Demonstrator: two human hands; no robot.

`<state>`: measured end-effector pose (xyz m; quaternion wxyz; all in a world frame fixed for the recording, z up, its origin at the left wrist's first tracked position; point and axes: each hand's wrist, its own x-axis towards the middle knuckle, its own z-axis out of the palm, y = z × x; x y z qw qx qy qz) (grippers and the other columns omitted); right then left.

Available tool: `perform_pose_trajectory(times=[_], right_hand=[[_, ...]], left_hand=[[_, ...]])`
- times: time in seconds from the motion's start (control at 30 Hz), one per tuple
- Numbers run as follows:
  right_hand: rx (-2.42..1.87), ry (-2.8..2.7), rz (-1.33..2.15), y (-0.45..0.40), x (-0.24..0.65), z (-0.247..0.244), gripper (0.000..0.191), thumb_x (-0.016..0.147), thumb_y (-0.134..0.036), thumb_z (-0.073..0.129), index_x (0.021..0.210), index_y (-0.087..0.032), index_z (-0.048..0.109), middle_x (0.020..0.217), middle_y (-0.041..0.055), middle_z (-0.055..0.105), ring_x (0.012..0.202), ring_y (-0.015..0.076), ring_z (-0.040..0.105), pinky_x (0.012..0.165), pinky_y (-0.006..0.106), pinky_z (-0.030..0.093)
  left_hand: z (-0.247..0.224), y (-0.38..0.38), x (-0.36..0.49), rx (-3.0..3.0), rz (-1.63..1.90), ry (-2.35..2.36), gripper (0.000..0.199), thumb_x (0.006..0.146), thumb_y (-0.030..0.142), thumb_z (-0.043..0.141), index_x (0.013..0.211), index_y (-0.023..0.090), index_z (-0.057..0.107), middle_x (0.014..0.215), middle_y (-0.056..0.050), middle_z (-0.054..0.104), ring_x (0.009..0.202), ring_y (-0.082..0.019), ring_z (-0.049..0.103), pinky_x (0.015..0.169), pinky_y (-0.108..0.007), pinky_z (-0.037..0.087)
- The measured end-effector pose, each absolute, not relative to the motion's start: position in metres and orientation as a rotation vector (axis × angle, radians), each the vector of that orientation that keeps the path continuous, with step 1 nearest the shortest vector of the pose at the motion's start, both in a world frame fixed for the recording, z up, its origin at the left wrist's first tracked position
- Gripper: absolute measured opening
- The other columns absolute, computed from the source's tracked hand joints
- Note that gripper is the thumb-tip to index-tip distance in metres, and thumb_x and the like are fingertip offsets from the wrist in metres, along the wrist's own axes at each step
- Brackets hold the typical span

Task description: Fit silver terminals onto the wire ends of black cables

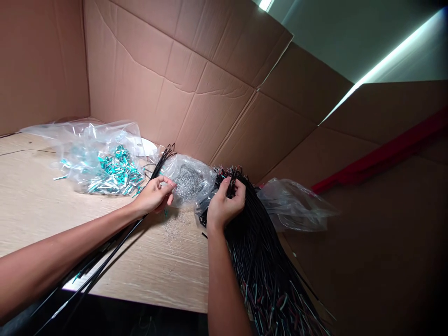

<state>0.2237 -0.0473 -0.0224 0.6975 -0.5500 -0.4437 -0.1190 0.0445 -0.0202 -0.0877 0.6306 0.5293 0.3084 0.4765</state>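
Observation:
My left hand [157,193] is closed in a pinch beside a few long black cables [161,161] that run under my forearm; what its fingertips hold is too small to make out. My right hand [227,200] is closed on the ends of black cables [232,183], at the top of a large black cable bundle [259,233]. Between the hands lies a clear bag of small silvery pieces [189,183], with more tiny pieces [177,226] scattered on the wood in front of it.
An open plastic bag with teal and silver connectors [121,170] lies on the wooden table [168,275] at the left. Another clear bag [297,205] sits right of the bundle. Cardboard walls [147,70] stand behind, and a red strap [378,154] crosses the right.

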Motion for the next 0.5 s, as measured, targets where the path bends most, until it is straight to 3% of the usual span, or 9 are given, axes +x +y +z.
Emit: perform_pose_trajectory(times=[0.13, 0.3, 0.4, 0.5], right_hand=[[-1.217, -0.847, -0.28, -0.04, 0.233, -0.021, 0.026, 0.096, -0.041, 0.053, 0.098, -0.016, 0.062, 0.097, 0.0118, 0.067, 0.091, 0.0245, 0.062, 0.086, 0.039, 0.05], [-1.281, -0.749, -0.18, -0.013, 0.204, -0.021, 0.027, 0.101, -0.039, 0.042, 0.092, -0.02, 0.059, 0.09, 0.0111, 0.066, 0.084, 0.0241, 0.062, 0.078, 0.037, 0.05], [-1.282, -1.066, 0.033, 0.007, 0.15, -0.022, 0.032, 0.104, -0.039, 0.039, 0.102, -0.019, 0.065, 0.096, 0.0128, 0.07, 0.086, 0.0238, 0.066, 0.076, 0.035, 0.051], [-1.18, -1.68, 0.334, 0.017, 0.1, -0.021, 0.022, 0.099, -0.032, 0.055, 0.111, -0.021, 0.07, 0.105, 0.0104, 0.075, 0.092, 0.0234, 0.068, 0.082, 0.034, 0.051]], left_hand=[[-0.088, -0.018, 0.043, 1.208, 1.072, 0.716, 0.035, 0.097, 0.054, 0.056, 0.097, 0.021, 0.046, 0.05, 0.004, 0.061, 0.023, -0.009, 0.036, 0.027, -0.018, 0.018], [-0.088, -0.022, 0.042, 1.207, 1.056, 0.662, 0.034, 0.1, 0.052, 0.053, 0.093, 0.019, 0.052, 0.051, 0.003, 0.061, 0.026, -0.008, 0.04, 0.03, -0.018, 0.018], [-0.09, -0.023, 0.043, 1.191, 1.057, 0.643, 0.034, 0.099, 0.049, 0.053, 0.086, 0.018, 0.055, 0.05, 0.002, 0.058, 0.029, -0.008, 0.039, 0.033, -0.019, 0.019], [-0.096, -0.02, 0.045, 1.134, 1.096, 0.663, 0.031, 0.095, 0.044, 0.057, 0.077, 0.019, 0.054, 0.048, 0.004, 0.05, 0.031, -0.007, 0.035, 0.033, -0.02, 0.023]])
